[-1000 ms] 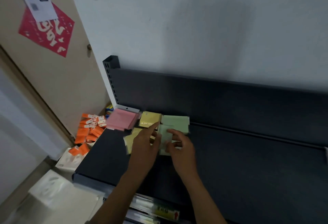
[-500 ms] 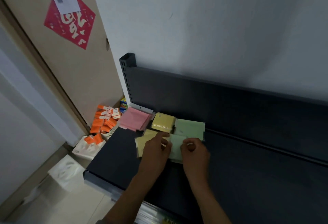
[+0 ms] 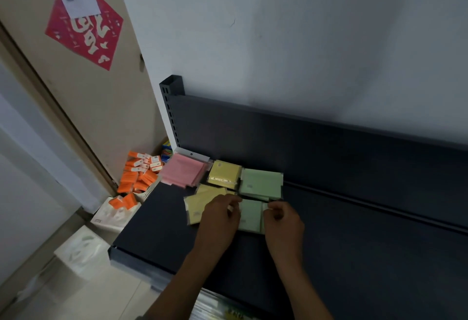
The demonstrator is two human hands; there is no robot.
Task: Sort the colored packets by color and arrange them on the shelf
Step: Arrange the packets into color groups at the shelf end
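Observation:
On the dark shelf, along its back left, lie a pink packet stack, a yellow stack and a green stack. In front of them lie loose yellow packets and a green packet. My left hand pinches the green packet's left edge and partly covers the loose yellow ones. My right hand pinches the same packet's right edge. The packet lies flat on or just above the shelf; I cannot tell which.
The shelf's dark back panel stands against a white wall. Left of the shelf, a white basket of orange boxes and white bags sit on the floor. A door with a red paper sign is further left.
Both hands' fingers have curled onto the green packet's two edges; a second ago the left fingers lay stretched over the yellow packets. The camera has swung, shifting the scene rightward in view.

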